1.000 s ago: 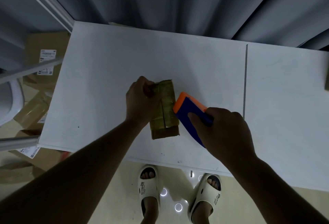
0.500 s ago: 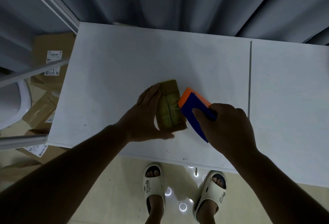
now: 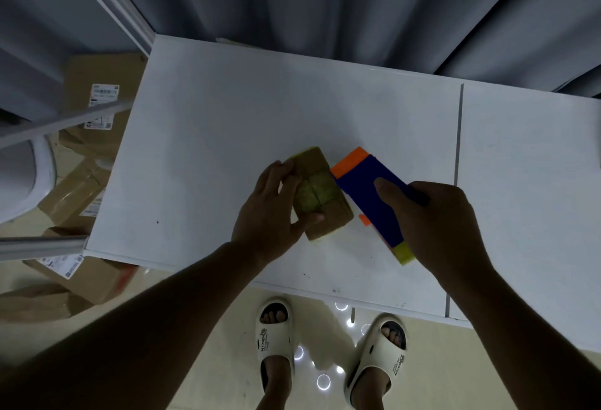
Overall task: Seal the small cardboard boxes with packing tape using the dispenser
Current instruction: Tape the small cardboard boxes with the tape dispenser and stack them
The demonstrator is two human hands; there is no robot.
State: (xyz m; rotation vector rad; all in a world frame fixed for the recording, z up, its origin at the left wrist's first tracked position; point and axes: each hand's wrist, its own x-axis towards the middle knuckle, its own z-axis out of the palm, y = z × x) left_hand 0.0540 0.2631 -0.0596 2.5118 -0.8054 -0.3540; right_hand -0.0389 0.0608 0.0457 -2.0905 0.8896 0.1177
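Observation:
A small brown cardboard box [image 3: 322, 191], crossed with shiny tape, lies on the white table [image 3: 211, 136] near its front edge. My left hand [image 3: 271, 214] grips the box from its left side, fingers over the top and thumb at the near end. Right beside the box is the tape dispenser [image 3: 374, 194], blue with an orange front end and a yellowish tape roll at its rear. My right hand [image 3: 435, 224] holds the dispenser from above, with the index finger laid along its blue body. The dispenser's orange end sits against the box's right side.
Several brown cardboard boxes [image 3: 94, 110] with shipping labels are piled on the floor left of the table. A grey curtain [image 3: 325, 2] hangs behind the table. A seam [image 3: 457, 181] divides the tabletop on the right. My feet in white sandals [image 3: 274, 341] stand under the front edge.
The box has turned clockwise under my left hand, which shifted its hold. My right hand drew the dispenser slightly off the box's top, so more of its blue body and tape roll shows.

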